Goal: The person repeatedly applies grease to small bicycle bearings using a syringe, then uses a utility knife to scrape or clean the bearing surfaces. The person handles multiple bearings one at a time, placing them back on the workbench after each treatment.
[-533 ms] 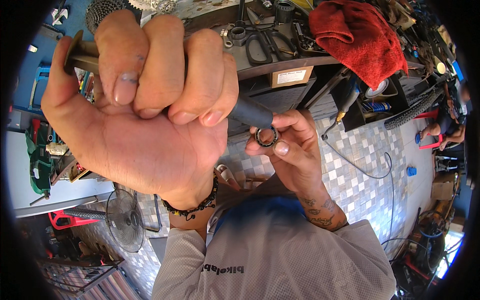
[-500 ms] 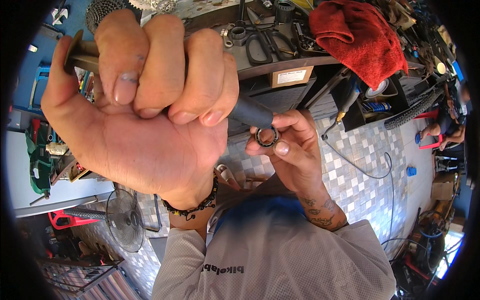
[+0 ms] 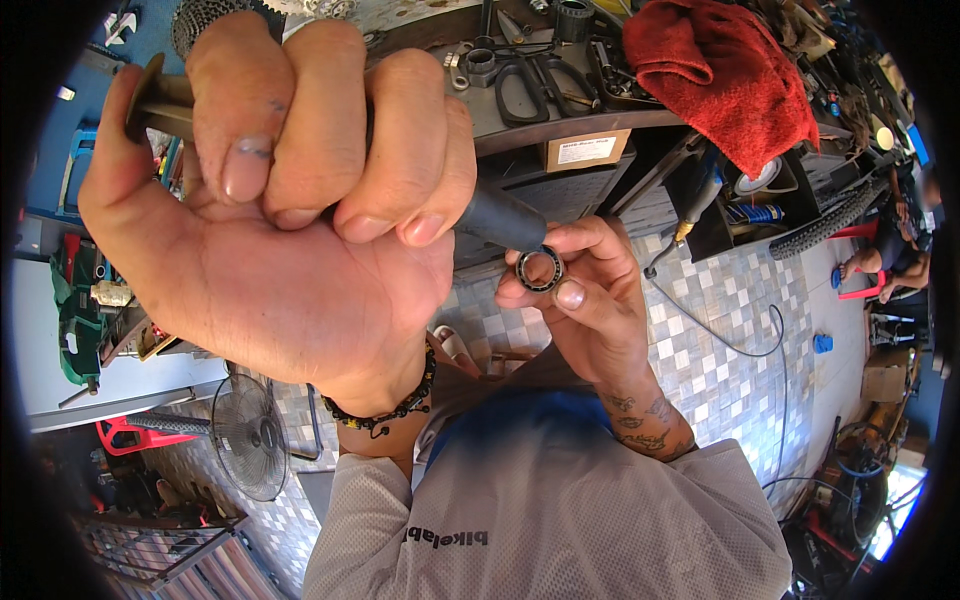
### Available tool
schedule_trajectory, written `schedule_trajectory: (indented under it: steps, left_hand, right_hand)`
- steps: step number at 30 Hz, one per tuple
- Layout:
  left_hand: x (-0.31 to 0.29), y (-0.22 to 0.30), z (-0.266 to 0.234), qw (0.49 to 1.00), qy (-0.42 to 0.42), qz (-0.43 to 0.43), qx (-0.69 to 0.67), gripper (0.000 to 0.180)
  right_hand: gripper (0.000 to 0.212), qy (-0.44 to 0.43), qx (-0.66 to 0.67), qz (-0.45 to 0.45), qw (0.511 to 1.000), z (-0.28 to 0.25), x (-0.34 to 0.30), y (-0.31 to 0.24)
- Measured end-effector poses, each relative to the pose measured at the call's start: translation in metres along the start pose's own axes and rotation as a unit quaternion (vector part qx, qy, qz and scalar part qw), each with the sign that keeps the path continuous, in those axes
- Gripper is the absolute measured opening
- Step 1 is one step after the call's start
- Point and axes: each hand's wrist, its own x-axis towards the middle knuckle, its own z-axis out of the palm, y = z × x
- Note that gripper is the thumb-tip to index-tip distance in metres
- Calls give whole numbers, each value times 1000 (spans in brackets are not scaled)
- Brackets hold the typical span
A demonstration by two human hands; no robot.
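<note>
Left hand point(image 3: 270, 200): closed in a full fist around a dark tool handle point(image 3: 495, 215), whose black end juts out on the right of the fist and whose flat butt shows at the upper left. A black bead bracelet point(image 3: 385, 410) sits on that wrist. The fist fills much of the view and hides most of the workbench point(image 3: 560, 115) behind it.

Right hand point(image 3: 585, 295): fingers narrow, pinching a small metal ring bearing point(image 3: 540, 268) between thumb and fingertips. The bearing sits just beside the tip of the handle; whether they touch cannot be told.

Surroundings: on the bench top lie black-handled scissors point(image 3: 525, 85), small metal parts and a crumpled red cloth point(image 3: 715, 75) that hangs over the front edge. Under the bench edge sits a small brown cardboard box point(image 3: 588, 150) with a white rectangular label on its face. A floor fan point(image 3: 248, 435) stands on the tiled floor at lower left. A thin black cable point(image 3: 745, 345) trails across the tiles at right. A grey-white sleeve point(image 3: 560, 520) fills the lower middle.
</note>
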Motion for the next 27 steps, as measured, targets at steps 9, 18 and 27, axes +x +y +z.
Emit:
schedule_trajectory:
  steps: [9, 18, 27]
  left_hand:
    - [-2, 0, 0, 1000, 9, -2, -4, 34]
    - [-3, 2, -1, 1000, 17, -5, -2, 34]
    - [-3, 2, -3, 1000, 9, -5, 2, 34]
  right_hand:
    - [30, 1, -9, -4, 1000, -1, 0, 0]
    - [31, 11, -7, -8, 1000, -1, 0, 0]
    - [32, 16, -19, -15, 1000, 0, 0, 0]
